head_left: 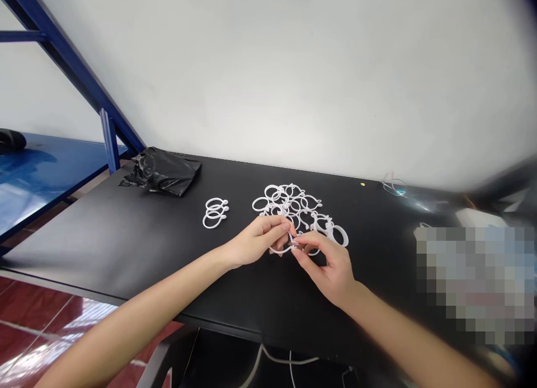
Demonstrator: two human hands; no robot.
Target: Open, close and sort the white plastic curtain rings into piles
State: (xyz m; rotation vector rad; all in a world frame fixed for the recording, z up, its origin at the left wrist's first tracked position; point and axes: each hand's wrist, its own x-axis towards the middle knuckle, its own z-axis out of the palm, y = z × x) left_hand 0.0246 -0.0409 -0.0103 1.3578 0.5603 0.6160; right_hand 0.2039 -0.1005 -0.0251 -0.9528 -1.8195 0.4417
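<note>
Both of my hands meet over the middle of a black table (126, 248). My left hand (255, 239) and my right hand (329, 265) each pinch one side of a single white plastic ring (282, 249), held just above the tabletop. Right behind my fingers lies a loose pile of several white rings (293, 206). A small stack of three white rings (215, 212) sits apart, to the left of the pile.
A crumpled black plastic bag (161, 172) lies at the table's back left. A thin wire loop (394, 186) rests at the back right by the white wall. A blue metal frame and shelf (50, 169) stand to the left. Cables hang under the table's front edge.
</note>
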